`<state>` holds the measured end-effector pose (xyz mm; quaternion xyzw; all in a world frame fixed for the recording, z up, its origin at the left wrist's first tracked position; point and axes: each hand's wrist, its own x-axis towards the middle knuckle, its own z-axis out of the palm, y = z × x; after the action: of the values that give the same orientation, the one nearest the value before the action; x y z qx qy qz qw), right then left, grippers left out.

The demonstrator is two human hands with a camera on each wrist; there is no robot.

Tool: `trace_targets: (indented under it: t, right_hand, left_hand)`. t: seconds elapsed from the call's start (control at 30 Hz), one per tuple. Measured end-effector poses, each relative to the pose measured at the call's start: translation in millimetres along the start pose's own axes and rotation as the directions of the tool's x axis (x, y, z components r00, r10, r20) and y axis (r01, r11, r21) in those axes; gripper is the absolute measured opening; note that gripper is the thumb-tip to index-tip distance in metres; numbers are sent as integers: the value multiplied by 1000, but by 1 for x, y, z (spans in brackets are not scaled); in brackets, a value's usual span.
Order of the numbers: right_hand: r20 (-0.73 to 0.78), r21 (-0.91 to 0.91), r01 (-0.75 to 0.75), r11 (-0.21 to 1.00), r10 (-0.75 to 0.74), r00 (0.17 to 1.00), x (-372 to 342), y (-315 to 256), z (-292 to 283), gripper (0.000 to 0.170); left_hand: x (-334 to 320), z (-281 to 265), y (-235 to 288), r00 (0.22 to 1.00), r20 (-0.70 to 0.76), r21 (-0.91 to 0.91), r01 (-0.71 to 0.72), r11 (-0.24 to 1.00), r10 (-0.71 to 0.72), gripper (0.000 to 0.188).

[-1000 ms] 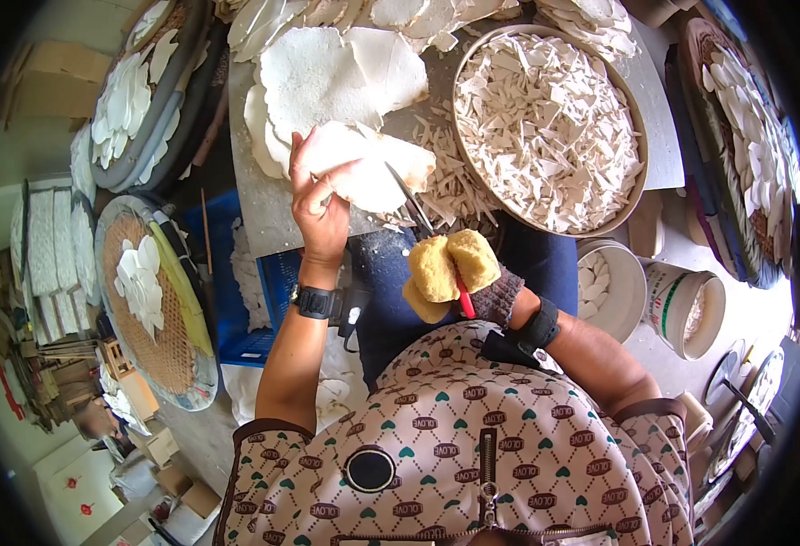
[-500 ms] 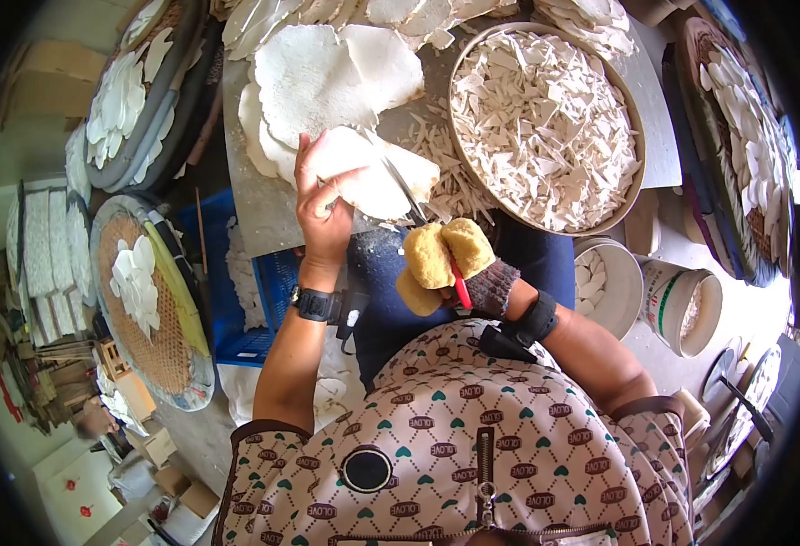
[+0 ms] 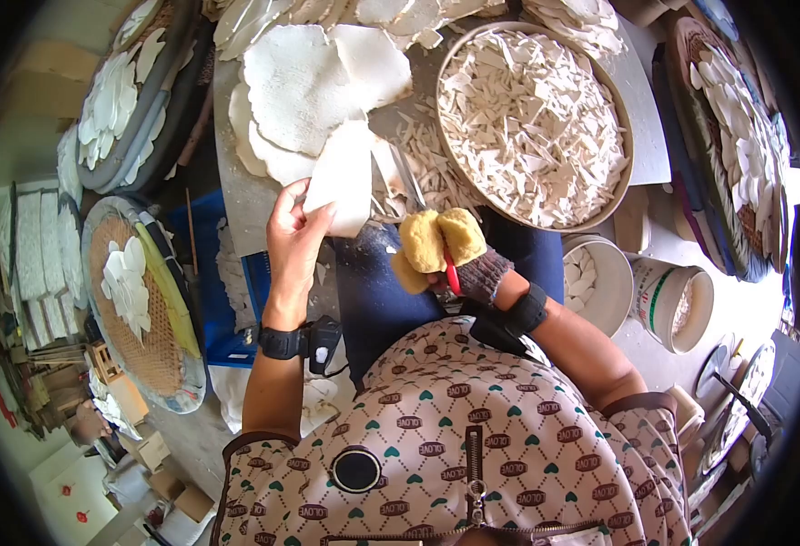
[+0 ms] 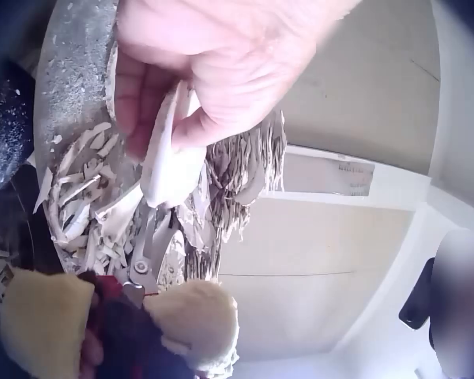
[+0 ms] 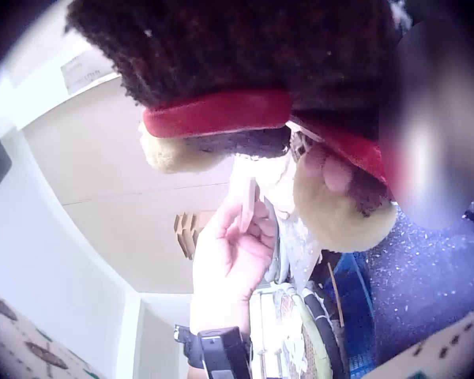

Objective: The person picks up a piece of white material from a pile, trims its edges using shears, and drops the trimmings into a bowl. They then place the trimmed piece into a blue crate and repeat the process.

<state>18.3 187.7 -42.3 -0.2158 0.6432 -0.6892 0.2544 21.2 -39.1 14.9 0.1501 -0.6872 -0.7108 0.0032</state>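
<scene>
My left hand [image 3: 294,238] pinches a smooth white piece [image 3: 343,182] between thumb and fingers, over the table's near edge; the left wrist view shows this piece [image 4: 171,158] nearly edge-on. My right hand [image 3: 473,266], in a dark knitted glove with yellow foam pads [image 3: 424,241], grips red-handled scissors [image 3: 453,274]. The scissor blades [image 3: 407,179] point up just right of the piece. In the right wrist view a red handle [image 5: 217,113] lies against the glove. Beyond the left hand lie large pale flat sheets [image 3: 295,86].
A round tray [image 3: 630,136] full of pale offcuts stands right of the hands, with loose scraps [image 3: 427,146] beside it. Two buckets [image 3: 626,296] stand below right. A blue crate [image 3: 222,341] and a round woven rack [image 3: 168,346] are at left. More sheets [image 3: 400,14] lie at the back.
The left hand has moved down and left and turned the white piece more upright. The piece now stands apart from the scissor blades. The right hand keeps its grip, with little movement.
</scene>
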Motion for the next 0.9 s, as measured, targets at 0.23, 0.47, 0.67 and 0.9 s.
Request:
trace_targets:
  t: [0.23,0.47,0.67,0.9]
  right_hand:
    - [-140,-49,188,981,-193,971,-1,11,11,17]
    - [37,-477,313,821,-338,941,7,1,5,17]
    - [133,-410,192,892,-149,980,-2,13,9,27]
    - [97,-72,40,997,-33,995,-2,16,11,36]
  left_hand:
    - [-23,-2,-1,975,141,34,170,985,-173,40]
    - [-13,8,-27,935,-317,-222,-235,946,158,59]
    - [-12,27,-20,930,-339,-182,-215,959,144,67]
    - [0,14,-21,939,-315,-189,-207,960,141,63]
